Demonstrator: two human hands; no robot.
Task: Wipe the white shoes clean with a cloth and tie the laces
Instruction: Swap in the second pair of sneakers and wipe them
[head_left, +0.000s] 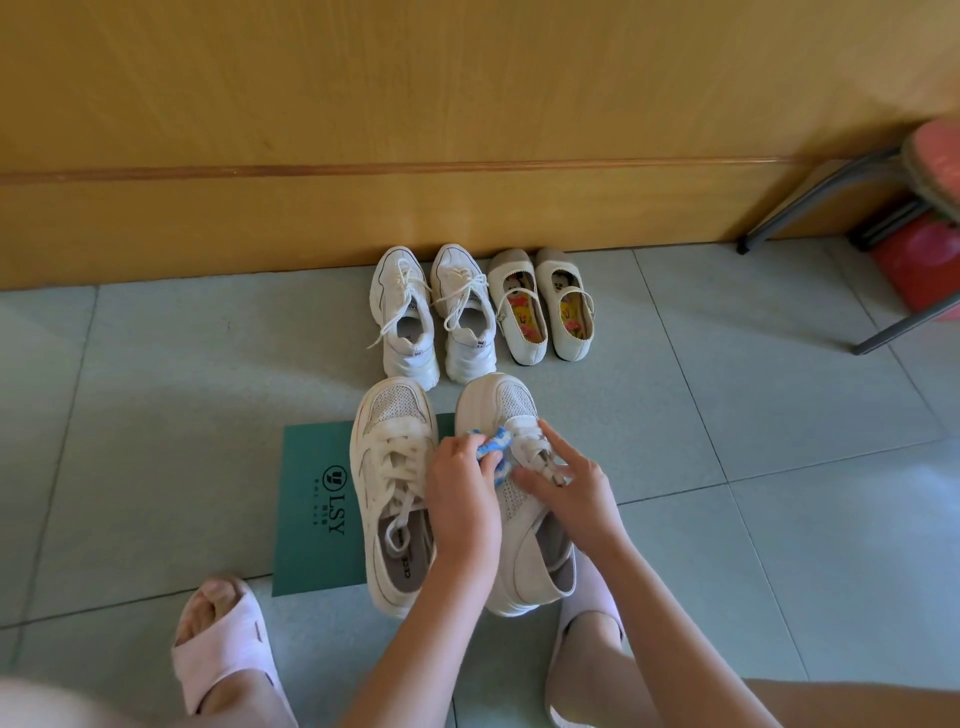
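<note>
Covering the room's floor (779, 545): pale green-grey tiles w/ thin joints, running back to a yellow wood wall panel (363, 104). Metal stool legs (810, 208) at far right. A green LSY folder (311, 519) lies flat under the near white shoes, toes toward the wall: mesh toes, thick soles, laces loose. Left hand (462, 499) is clenched round a blue-white cloth (493, 444), pressed on the right-side shoe (519, 561), just beside the other shoe (395, 415). Right hand (566, 488) lies over its laces, fingers half bent; can't tell if pinching. White sneakers (402, 291) & strap shoes (524, 353) sit against the wall.
</note>
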